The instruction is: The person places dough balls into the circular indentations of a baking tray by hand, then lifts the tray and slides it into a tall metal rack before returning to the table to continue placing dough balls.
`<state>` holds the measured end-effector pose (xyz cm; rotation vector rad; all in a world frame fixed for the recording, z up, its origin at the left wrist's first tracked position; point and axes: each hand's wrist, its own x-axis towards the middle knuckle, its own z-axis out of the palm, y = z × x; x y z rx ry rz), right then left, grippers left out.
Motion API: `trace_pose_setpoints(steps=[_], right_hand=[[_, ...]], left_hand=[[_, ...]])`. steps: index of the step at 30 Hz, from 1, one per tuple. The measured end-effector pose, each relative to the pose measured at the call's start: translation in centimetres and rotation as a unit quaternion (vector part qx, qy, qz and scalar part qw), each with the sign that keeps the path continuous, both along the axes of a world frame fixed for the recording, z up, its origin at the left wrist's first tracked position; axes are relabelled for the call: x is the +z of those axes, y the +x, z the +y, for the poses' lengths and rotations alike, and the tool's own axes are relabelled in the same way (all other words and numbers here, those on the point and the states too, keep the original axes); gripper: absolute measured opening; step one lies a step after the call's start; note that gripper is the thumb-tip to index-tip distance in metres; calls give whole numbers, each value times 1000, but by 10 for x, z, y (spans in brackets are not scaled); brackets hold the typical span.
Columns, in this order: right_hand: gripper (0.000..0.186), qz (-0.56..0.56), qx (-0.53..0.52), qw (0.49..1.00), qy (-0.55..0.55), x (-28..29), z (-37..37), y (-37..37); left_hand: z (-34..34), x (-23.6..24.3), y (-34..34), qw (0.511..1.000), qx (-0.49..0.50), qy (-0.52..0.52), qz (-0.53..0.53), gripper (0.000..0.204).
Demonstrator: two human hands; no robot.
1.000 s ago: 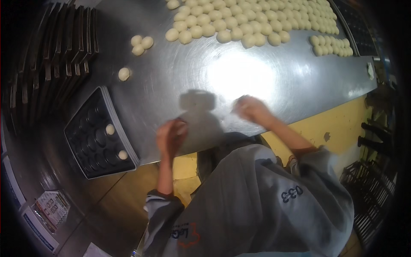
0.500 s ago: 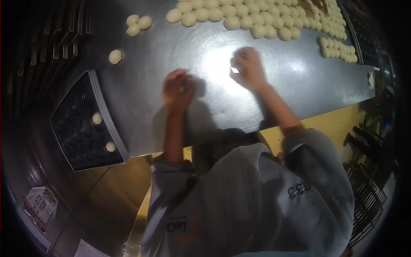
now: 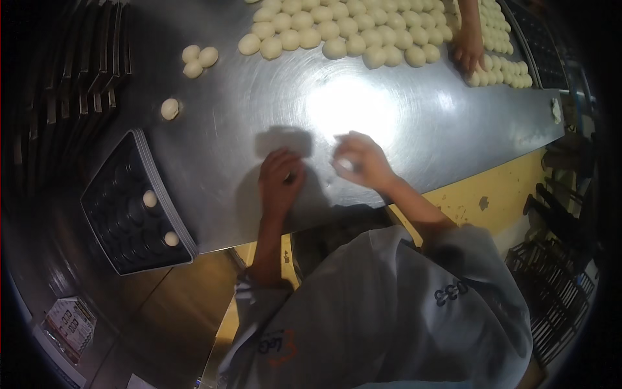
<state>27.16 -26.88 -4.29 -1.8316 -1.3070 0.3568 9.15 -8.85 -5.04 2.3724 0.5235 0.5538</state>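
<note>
My left hand [image 3: 282, 181] is over the near part of the steel table [image 3: 220, 162], its fingers loosely curled, with a gap between thumb and fingertips. To its right, my right hand [image 3: 364, 162] has bent fingers set apart from the thumb, and a pale patch shows in the gap. I make out no object in either hand; both are slightly blurred. Rows of pale round dough balls [image 3: 348, 26] cover the far side. A cluster of three dough balls [image 3: 193, 68] and a single dough ball [image 3: 170, 109] lie at the left.
A stack of dark moulded baking trays [image 3: 120, 223] stands at the left edge, two dough balls on top. Racked metal trays [image 3: 81, 91] rise at the far left. Another person's hand [image 3: 468, 50] touches the dough balls at the far right, near another dark tray [image 3: 541, 48].
Both my hands have come nearer my body, and my right hand has also shifted slightly left. The other person's hand has come down to the right group of dough balls. The view has shifted slightly.
</note>
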Motion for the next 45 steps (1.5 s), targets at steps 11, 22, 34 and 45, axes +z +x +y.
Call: trace_pose_setpoints(steps=[11, 22, 34, 45], right_hand=[[18, -40, -40, 998, 18, -3, 14, 2], [10, -95, -94, 991, 8, -11, 28, 19], [49, -35, -105, 972, -207, 38, -31, 20], [37, 303, -96, 948, -26, 71, 91, -8]], left_hand=[[8, -4, 14, 999, -40, -3, -22, 17], [13, -11, 31, 999, 20, 11, -36, 24], [7, 19, -2, 992, 54, -9, 114, 66], [75, 112, -158, 966, 36, -240, 94, 64]])
